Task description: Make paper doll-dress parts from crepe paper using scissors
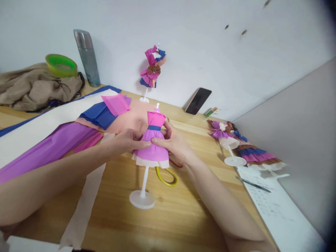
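Grip is closed on the dress (154, 151) at the centre of the frame: left hand (131, 140) and right hand (177, 140) both hold the skirt (147, 154), thumbs almost meeting in front, fingers largely hidden behind. Much of the garment looks made — pink bodice (155, 120), blue band (154, 128) round the waist, purple skirt over a white hem (152, 163) — and it hangs on a white stand (144, 182) whose round foot shows at lower centre. What is left is harder to judge: the back cannot be seen, and the visible front has no pleated trim like that on the figure (153, 70) at upper centre. Two more dressed ones, a purple figure (219, 130) and a striped figure (258, 156), are at the right. Loose paper (59, 147) spreads across the left of the tabletop (118, 220).
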`<state>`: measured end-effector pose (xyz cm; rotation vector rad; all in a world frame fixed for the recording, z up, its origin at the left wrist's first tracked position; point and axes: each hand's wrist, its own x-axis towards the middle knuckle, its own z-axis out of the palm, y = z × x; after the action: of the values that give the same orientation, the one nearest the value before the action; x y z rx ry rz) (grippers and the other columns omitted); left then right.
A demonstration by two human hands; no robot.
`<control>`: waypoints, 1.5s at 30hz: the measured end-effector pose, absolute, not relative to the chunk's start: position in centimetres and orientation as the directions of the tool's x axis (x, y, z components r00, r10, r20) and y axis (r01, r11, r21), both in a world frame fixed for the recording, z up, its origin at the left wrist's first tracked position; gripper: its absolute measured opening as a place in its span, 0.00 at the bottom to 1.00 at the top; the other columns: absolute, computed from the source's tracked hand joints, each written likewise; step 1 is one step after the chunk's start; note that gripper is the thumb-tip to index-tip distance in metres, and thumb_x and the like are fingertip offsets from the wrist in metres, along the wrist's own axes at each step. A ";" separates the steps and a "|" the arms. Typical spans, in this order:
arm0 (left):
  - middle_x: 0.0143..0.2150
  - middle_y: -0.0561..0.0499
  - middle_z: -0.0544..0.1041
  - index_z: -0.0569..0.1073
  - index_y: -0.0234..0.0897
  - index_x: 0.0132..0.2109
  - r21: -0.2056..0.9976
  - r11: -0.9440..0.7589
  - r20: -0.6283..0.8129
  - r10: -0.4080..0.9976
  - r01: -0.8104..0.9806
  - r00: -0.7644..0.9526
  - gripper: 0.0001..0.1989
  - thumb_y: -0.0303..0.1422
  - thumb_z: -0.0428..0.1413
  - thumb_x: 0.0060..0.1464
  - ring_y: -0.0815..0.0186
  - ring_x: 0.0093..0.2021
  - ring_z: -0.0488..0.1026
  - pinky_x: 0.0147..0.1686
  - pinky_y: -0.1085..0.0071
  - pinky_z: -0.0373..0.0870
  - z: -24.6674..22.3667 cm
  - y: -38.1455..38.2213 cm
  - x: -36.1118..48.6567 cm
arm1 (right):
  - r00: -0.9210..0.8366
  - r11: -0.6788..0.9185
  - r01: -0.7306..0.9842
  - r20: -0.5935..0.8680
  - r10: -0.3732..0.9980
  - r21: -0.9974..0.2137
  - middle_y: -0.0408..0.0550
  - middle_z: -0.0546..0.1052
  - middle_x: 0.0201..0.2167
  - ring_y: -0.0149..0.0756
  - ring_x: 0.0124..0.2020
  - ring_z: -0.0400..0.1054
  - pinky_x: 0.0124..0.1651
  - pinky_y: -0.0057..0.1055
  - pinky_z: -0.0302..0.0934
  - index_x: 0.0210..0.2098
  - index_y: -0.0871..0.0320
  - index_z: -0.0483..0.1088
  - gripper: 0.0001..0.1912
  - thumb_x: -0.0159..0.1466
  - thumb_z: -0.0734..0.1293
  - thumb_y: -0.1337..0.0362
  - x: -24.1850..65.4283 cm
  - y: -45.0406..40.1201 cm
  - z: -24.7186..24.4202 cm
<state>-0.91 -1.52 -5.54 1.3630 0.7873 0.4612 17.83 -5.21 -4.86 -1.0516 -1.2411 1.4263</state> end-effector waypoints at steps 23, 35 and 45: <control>0.30 0.45 0.76 0.78 0.29 0.44 0.948 0.266 -0.313 0.698 0.173 0.644 0.27 0.50 0.62 0.46 0.66 0.29 0.72 0.27 0.71 0.66 -6.8 -0.7 -1.1 | -0.235 -0.110 -0.101 -0.084 0.968 -0.989 0.46 0.78 0.39 0.39 0.37 0.74 0.43 0.40 0.70 0.51 0.53 0.67 0.34 0.47 0.78 0.57 18.2 -4.5 -7.6; 0.28 0.49 0.75 0.77 0.31 0.37 0.891 0.443 -0.398 0.654 0.101 0.643 0.21 0.45 0.66 0.42 0.68 0.27 0.70 0.25 0.73 0.62 -7.7 -1.0 -0.8 | -0.186 -0.277 -0.046 -0.264 0.946 -0.960 0.47 0.80 0.36 0.34 0.29 0.72 0.28 0.29 0.65 0.46 0.54 0.74 0.27 0.57 0.67 0.41 18.7 -4.5 -8.3; 0.19 0.53 0.70 0.73 0.35 0.22 0.967 -0.010 -0.111 0.882 0.253 0.458 0.15 0.42 0.64 0.42 0.64 0.26 0.69 0.24 0.71 0.59 -5.1 -1.4 -0.4 | -0.378 -0.229 -0.133 -0.164 0.911 -0.964 0.48 0.81 0.36 0.38 0.36 0.76 0.41 0.35 0.69 0.43 0.57 0.74 0.25 0.48 0.78 0.56 16.9 -5.9 -6.1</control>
<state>-0.35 -1.41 -5.08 1.5397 1.0303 0.6727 16.89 -5.90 -6.15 -1.0197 -1.2344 1.7136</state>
